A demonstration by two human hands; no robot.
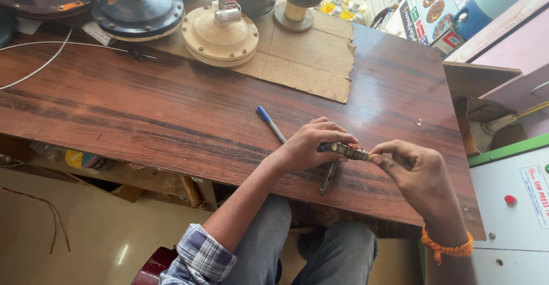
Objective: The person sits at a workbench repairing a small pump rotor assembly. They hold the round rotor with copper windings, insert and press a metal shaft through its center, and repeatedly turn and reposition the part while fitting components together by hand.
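My left hand [311, 145] grips a small dark metal part [343, 149] with layered plates, held just above the wooden table [171, 108]. My right hand [414, 173] pinches the right end of that same part with thumb and forefinger; an orange thread band circles its wrist. A blue-capped pen [270, 122] lies on the table just left of my left hand. A thin dark metal tool [328, 177] lies on the table under the hands, near the front edge.
Several round fan motor housings [220, 30] and wound cores stand at the back on a sheet of cardboard [309, 56]. A white wire [40, 62] crosses the left side. A white machine with a red button [510, 200] stands at the right.
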